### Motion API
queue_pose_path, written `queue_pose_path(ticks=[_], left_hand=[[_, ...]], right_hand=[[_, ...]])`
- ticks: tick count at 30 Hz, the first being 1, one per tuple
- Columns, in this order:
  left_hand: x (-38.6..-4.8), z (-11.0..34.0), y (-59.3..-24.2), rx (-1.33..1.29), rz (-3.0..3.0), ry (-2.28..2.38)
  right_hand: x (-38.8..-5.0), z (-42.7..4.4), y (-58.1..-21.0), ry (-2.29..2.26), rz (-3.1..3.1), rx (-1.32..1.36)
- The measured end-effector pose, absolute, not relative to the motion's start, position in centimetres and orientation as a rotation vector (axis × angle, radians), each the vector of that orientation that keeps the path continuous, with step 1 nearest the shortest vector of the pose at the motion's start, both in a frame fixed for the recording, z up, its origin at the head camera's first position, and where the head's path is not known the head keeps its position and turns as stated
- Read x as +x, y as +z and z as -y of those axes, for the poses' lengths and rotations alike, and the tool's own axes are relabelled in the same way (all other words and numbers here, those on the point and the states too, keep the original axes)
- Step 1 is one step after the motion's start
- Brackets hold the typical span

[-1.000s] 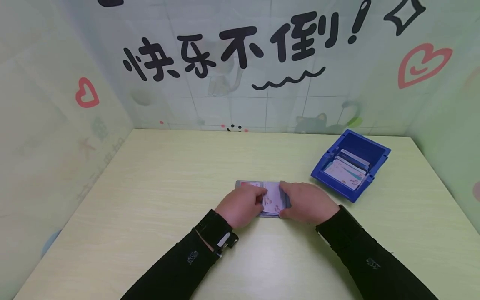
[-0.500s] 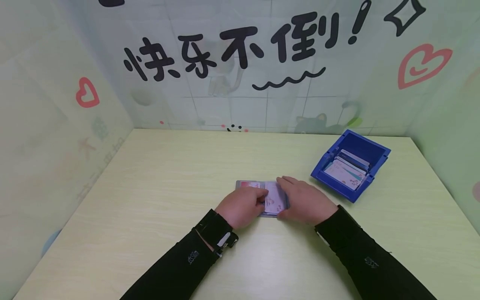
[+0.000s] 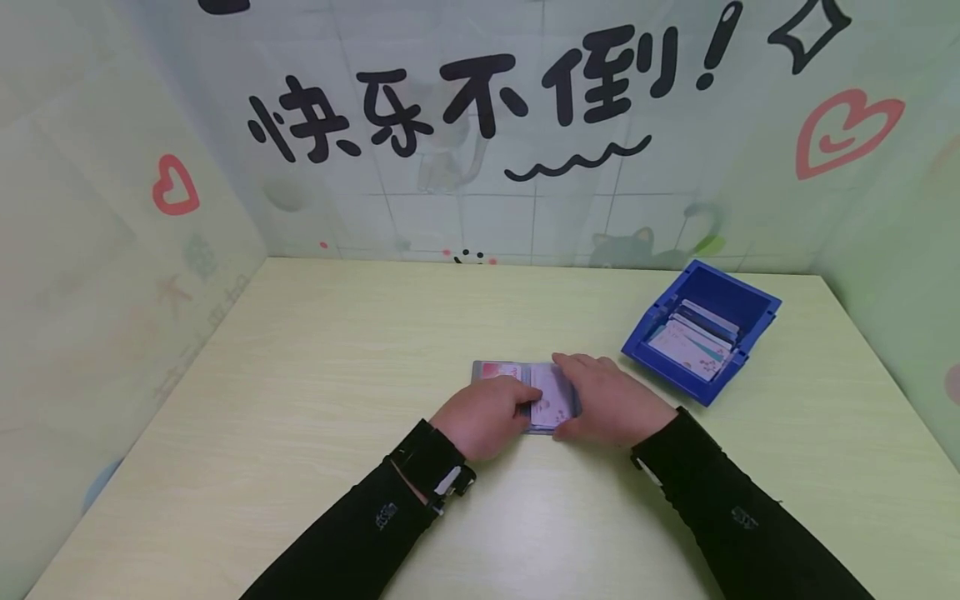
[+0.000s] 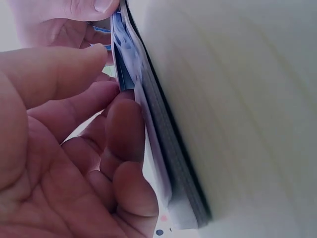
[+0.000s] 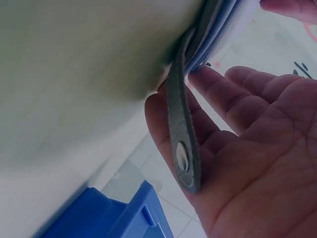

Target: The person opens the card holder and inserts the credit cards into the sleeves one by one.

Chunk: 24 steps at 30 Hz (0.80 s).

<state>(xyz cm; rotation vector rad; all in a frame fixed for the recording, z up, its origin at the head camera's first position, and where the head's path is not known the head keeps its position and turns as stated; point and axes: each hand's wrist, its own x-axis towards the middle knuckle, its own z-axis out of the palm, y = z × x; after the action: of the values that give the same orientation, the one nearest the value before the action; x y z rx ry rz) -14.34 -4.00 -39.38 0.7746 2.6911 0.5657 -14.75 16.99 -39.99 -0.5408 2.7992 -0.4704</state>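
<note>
On the tabletop (image 3: 337, 350), near the middle: grey card holder (image 3: 527, 372), lies open between both grips, with a pale card (image 3: 551, 393) on the right page.
Left grip (image 3: 483, 415): touches the pages with bent fingers; pinching or only pressing, cannot tell.
Right grip (image 3: 617, 404): holds the right side of the holder, fingers at far edge, thumb at near edge.
Strap (image 5: 181, 119): grey, with metal snap (image 5: 182, 156), extends from the holder before the right fingers.
Blue box (image 3: 723, 293): stands open beyond the right grip, with several cards (image 3: 690, 348) inside.
Wall (image 3: 480, 221): carries black lettering (image 3: 478, 93).
</note>
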Motion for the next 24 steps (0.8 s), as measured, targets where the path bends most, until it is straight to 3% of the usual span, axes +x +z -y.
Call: queue_pose_path(ticks=[14,24], left_hand=[[-14.7,4.7,-38.8,0.579,-2.779,0.689],[-15.4,5.4,-39.0,0.487,-2.852,0.499]], right_hand=[[-14.9,-16.7,-39.9,-0.483,-2.790,-0.473],[-14.8,-16.7,-39.5,-0.436,-2.761,-0.445]])
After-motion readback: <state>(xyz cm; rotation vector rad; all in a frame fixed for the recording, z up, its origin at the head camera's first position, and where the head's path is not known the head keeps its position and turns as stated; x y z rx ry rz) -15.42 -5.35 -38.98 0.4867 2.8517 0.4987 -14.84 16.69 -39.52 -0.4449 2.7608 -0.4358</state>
